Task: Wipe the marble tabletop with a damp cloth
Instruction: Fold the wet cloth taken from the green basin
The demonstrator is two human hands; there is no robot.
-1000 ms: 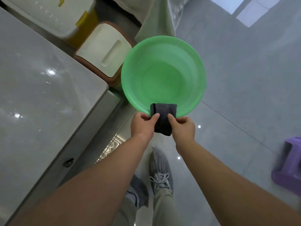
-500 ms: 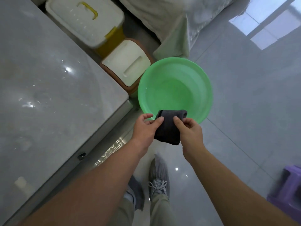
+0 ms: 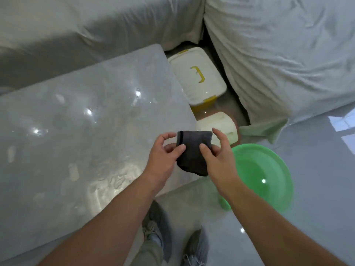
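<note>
A folded dark grey cloth [image 3: 194, 150] is held in the air between both hands, above the near right corner of the glossy grey marble tabletop [image 3: 76, 131]. My left hand [image 3: 165, 156] pinches its left side with thumb and fingers. My right hand [image 3: 217, 152] grips its right side, thumb on top. The tabletop fills the left of the view and shows light reflections and some smeared patches near its front edge.
A green plastic basin [image 3: 269, 175] sits on the shiny floor to the right of my right arm. Beyond the table's right edge stand a white bin with a yellow handle [image 3: 197, 79] and a cream-lidded box [image 3: 221, 127]. Cloth-covered furniture [image 3: 278, 54] rises behind.
Both hands carried the cloth away from the basin's rim and up to the left, over the table's corner. My view turned toward the table, so the basin now lies lower right.
</note>
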